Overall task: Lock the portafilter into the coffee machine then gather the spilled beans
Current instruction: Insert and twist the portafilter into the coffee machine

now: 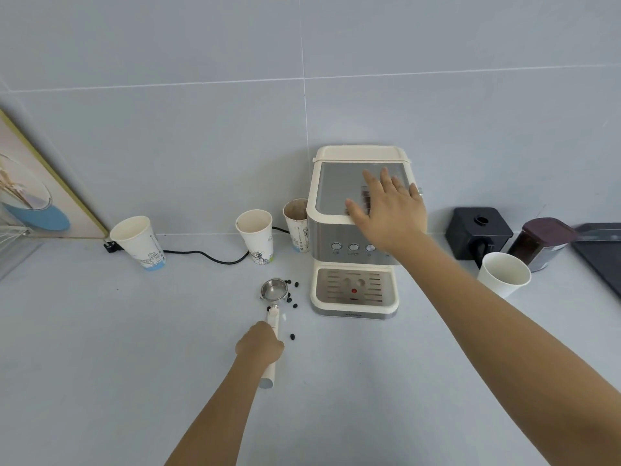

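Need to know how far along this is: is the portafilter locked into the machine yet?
Not yet. The portafilter lies on the counter left of the coffee machine, its handle gripped by the left hand.

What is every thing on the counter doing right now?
portafilter: lying on counter, basket empty, not locked in
left hand: gripping its handle
right hand: flat on coffee machine
beans: scattered
white cup: upright, empty
jar: lidded

Both forearms are bare to the frame edge — no sleeves; left hand (260,344) and right hand (389,210) ungloved, ringless.
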